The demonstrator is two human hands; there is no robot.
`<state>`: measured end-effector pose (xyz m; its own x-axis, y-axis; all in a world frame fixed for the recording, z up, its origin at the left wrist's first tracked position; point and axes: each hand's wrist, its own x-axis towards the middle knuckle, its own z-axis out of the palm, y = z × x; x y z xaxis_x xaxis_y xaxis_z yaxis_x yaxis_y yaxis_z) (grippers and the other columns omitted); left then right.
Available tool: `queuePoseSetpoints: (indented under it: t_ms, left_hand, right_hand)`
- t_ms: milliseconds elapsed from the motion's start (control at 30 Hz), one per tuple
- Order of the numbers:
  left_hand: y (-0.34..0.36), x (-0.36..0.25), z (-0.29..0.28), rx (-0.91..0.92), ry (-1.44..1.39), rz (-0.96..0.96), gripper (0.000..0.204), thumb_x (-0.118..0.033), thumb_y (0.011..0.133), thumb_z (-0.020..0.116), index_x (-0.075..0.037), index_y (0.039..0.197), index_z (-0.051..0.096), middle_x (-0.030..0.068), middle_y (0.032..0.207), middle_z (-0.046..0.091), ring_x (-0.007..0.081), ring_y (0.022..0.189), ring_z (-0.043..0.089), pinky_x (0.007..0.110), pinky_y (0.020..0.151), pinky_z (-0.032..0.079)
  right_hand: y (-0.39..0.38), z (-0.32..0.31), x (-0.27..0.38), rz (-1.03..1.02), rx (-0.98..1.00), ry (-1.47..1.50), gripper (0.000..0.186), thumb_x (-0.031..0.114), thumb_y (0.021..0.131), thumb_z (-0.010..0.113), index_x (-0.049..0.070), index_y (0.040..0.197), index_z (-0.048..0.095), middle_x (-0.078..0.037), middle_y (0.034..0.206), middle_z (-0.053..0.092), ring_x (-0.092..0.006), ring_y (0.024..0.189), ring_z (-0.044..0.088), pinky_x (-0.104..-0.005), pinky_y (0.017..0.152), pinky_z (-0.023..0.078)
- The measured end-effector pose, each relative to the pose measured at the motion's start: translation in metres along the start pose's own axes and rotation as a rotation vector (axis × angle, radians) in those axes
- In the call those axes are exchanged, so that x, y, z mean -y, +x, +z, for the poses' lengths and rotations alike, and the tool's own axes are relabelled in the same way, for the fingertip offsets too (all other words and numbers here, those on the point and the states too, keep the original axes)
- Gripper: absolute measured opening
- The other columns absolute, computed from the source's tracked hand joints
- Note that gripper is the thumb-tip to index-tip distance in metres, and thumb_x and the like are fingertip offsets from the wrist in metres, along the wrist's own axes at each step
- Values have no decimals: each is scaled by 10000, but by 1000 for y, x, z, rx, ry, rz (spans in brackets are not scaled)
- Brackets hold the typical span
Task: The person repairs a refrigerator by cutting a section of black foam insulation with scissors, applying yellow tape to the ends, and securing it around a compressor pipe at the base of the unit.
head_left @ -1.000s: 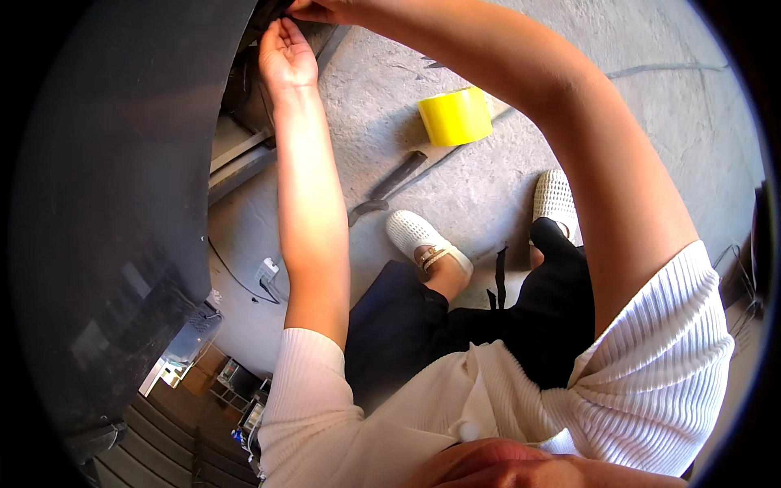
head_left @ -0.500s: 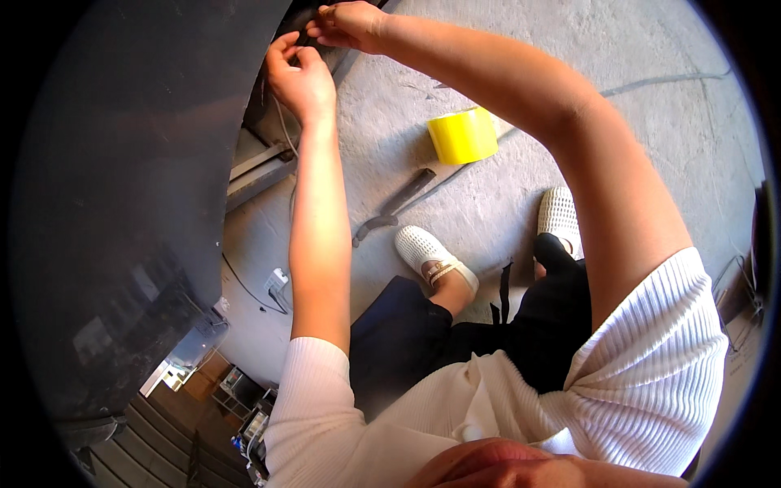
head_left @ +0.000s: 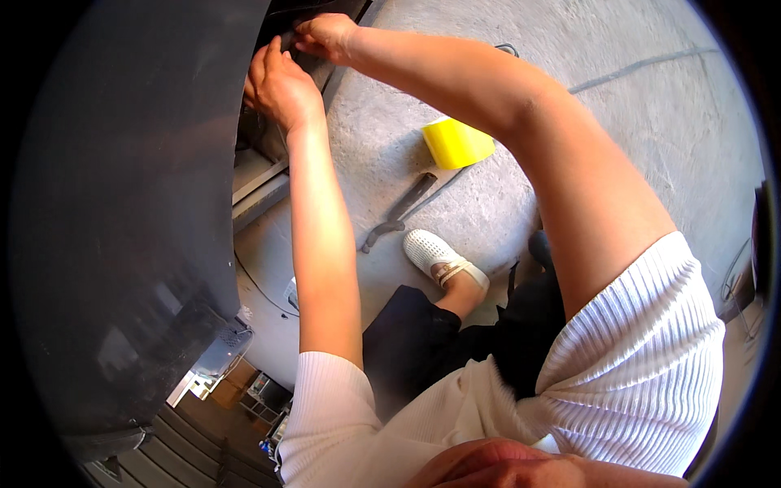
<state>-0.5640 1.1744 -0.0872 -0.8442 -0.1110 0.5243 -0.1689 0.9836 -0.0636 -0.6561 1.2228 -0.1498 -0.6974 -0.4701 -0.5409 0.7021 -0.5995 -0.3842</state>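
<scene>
At the top of the view both my hands reach to the edge of a large dark panel (head_left: 138,187). My left hand (head_left: 281,88) is bent at its inner edge, fingers curled forward over a dark recess; what they grip is hidden. Just beyond it, to the right, my right hand (head_left: 327,37) has its fingertips drawn together against a dark part I cannot make out. The two sets of fingertips lie close together. Shadow covers the spot between them.
A wide yellow tape roll (head_left: 457,144) stands on the concrete floor (head_left: 390,130). Near my shoe (head_left: 429,254) lie a dark tube (head_left: 413,197) and a thin cable. Metal rails (head_left: 260,191) run under the panel. A clear bin (head_left: 224,355) sits lower left.
Both hands have shifted slightly left and down in the view. My left hand's fingers now reach farther over the panel's edge. My right fingertips have come closer together.
</scene>
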Motion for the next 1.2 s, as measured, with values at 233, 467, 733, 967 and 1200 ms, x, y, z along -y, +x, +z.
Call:
queuePoseSetpoints:
  t_ms: [233,467,733,967,1200]
  left_hand:
    - [-8,-25,-14,64,-24,-20,326,-156,851,621,-116,1175,633,63,1207,610,313,1118,522,434,972,377]
    - [-7,-23,-21,174,-85,-74,443,-130,876,593,-39,1304,525,173,1273,507,304,1068,560,384,912,459]
    - [-14,-32,-17,182,-170,-97,433,-122,874,592,-24,1290,529,166,1376,414,292,1045,571,372,904,476]
    - [-21,-37,-14,186,-235,-122,412,-131,872,600,-42,1271,548,166,1432,365,305,1100,558,356,911,470]
    - [-40,-54,-29,250,-413,-158,359,-155,879,616,-111,1234,596,114,1400,428,255,1106,540,326,805,452]
  right_hand:
    - [28,0,-4,144,10,46,225,72,936,395,-12,1065,559,-169,905,632,-267,624,661,-333,542,604]
    - [25,7,-4,260,81,132,209,192,988,444,56,1065,582,-81,894,610,-200,765,623,-333,647,603]
    - [54,-2,-11,300,255,242,152,178,958,510,103,1022,625,-53,932,679,-187,783,666,-318,644,592]
    - [46,2,-6,205,239,224,175,177,954,524,105,1062,641,-49,962,682,-174,811,663,-264,643,578]
    - [40,0,1,139,347,-59,223,197,970,481,138,1108,646,-9,1032,684,-141,917,646,-237,668,539]
